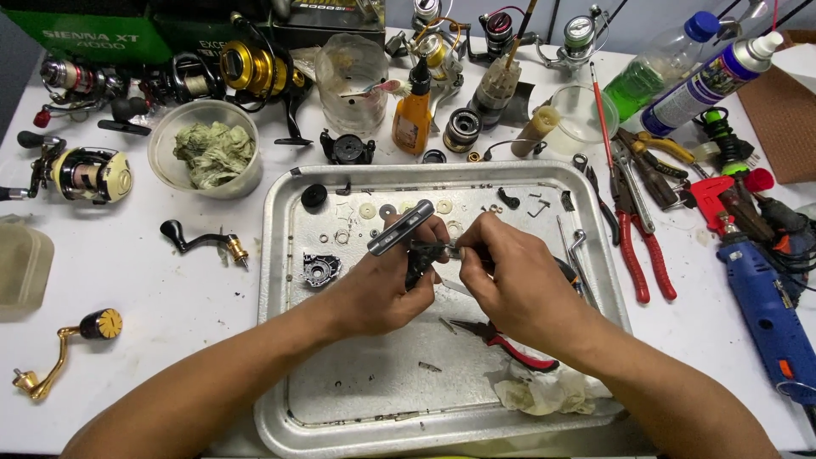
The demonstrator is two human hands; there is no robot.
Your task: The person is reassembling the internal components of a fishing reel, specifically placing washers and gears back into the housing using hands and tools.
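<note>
Both hands — left hand (378, 285), right hand (506, 276) — gripping dark reel part (418, 255), over metal tray (280, 255)

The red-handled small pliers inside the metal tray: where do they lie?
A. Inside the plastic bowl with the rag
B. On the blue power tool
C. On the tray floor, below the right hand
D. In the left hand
C: the small pliers lie on the floor of the metal tray, just under the right hand, beside a white crumpled cloth.

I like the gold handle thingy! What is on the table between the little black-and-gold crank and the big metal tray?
Nothing: in the head view, bare white table lies between the crank and the tray's left rim.
</note>
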